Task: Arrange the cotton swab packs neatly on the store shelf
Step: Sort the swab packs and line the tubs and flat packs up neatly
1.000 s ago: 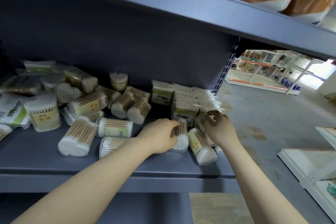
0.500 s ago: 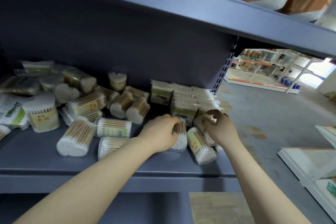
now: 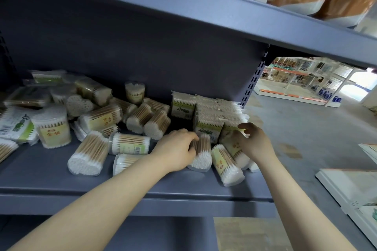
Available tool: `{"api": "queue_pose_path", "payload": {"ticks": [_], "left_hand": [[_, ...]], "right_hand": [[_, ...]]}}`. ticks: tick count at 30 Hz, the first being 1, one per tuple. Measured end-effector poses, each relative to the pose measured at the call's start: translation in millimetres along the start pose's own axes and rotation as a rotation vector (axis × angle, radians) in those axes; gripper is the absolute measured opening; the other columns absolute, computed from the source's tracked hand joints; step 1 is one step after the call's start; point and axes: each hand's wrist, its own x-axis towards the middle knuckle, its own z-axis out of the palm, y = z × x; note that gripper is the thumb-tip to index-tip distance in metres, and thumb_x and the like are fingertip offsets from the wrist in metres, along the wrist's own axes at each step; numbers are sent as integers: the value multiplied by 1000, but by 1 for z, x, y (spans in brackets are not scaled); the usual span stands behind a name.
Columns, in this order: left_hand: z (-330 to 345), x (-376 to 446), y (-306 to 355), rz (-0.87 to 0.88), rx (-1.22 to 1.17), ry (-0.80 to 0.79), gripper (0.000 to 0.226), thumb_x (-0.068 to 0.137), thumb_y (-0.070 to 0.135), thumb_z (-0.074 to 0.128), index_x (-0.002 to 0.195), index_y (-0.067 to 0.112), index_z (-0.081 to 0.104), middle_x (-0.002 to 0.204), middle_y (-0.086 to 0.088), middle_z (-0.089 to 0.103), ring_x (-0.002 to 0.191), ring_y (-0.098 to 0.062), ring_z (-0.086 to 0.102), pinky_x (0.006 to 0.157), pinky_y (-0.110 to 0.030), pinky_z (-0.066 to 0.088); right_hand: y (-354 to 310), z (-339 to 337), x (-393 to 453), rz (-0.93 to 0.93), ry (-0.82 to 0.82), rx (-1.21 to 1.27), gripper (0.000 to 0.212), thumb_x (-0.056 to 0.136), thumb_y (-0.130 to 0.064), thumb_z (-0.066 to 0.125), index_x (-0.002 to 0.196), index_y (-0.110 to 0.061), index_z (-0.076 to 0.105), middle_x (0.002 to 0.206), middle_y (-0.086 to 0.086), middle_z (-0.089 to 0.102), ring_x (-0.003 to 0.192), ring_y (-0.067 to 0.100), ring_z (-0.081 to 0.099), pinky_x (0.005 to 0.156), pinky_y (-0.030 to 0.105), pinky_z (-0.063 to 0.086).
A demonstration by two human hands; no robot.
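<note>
On a grey shelf [image 3: 142, 187], the left hand [image 3: 176, 150] grips a swab tub [image 3: 201, 154]; at its 3 o'clock, the right hand [image 3: 254, 141] rests loosely curled on another tub [image 3: 234, 146].

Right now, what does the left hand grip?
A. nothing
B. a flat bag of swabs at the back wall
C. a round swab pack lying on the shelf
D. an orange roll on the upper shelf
C: the left hand curls its fingers round a round swab pack that lies on its side on the shelf.
</note>
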Motion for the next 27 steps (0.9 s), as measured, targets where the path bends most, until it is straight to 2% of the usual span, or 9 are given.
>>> {"api": "queue_pose_path", "payload": {"ticks": [10, 17, 20, 24, 27], "left_hand": [[5, 0, 0, 5, -5, -20, 38, 92, 21, 45, 129, 21, 50, 129, -1, 50, 117, -19, 46, 96, -33, 41], [3, 1, -3, 4, 9, -3, 36, 93, 23, 45, 128, 24, 50, 128, 2, 50, 116, -17, 47, 94, -34, 42], [-3, 0, -6, -35, 70, 52, 34, 92, 24, 44, 126, 25, 52, 127, 2, 51, 115, -18, 48, 92, -34, 43], [-15, -3, -20, -107, 288, 237, 31, 91, 26, 43, 118, 22, 58, 128, 2, 51, 119, -22, 41, 95, -33, 36], [-25, -9, -35, -137, 330, 220, 30, 92, 30, 43, 114, 23, 61, 132, 5, 47, 120, -23, 39, 95, -34, 33]], "right_hand": [[9, -5, 1, 33, -8, 39, 31, 91, -29, 52, 118, -15, 56, 122, 10, 60, 106, 27, 58, 77, 28, 39], [5, -8, -1, 13, 14, 49, 31, 90, -27, 52, 119, -16, 56, 120, 9, 60, 106, 28, 57, 85, 34, 45], [-7, -6, -2, -49, 18, 44, 30, 88, -22, 53, 118, -17, 56, 120, 8, 59, 107, 26, 56, 86, 33, 45], [-39, 9, -5, -221, -13, -34, 33, 86, -15, 53, 119, -18, 57, 122, 5, 56, 108, 24, 55, 82, 27, 40], [-58, 24, -8, -284, -57, -39, 34, 85, -14, 53, 119, -17, 56, 124, 4, 55, 108, 23, 55, 84, 28, 42]]}}
